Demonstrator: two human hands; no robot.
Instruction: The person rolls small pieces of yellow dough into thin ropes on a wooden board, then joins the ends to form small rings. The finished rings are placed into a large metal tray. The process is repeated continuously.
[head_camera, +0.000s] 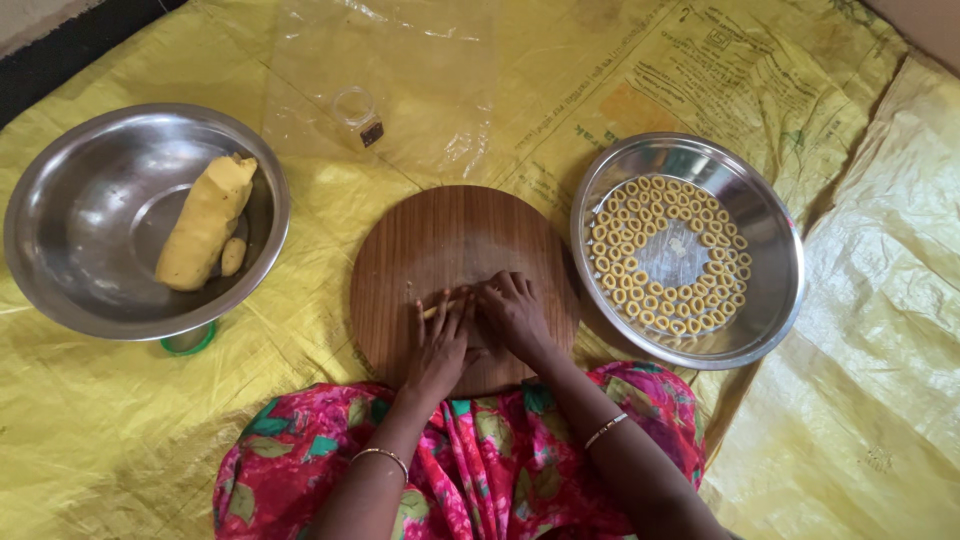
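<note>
Both hands lie flat on the round wooden board (455, 250), side by side and touching — the left hand (437, 345) and right hand (512, 312) press a thin dough strip (436, 309) beneath open, flattened fingers, no grip closed. To the right, a steel plate (775, 290) holds rings of dough (640, 215). Far left, a steel bowl (70, 230) carries a yellow dough lump (205, 222) — all on a yellow sheet (870, 380).

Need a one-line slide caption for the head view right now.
Both hands, left hand and right hand, press a dough strip on a round wooden board between two steel bowls.
</note>
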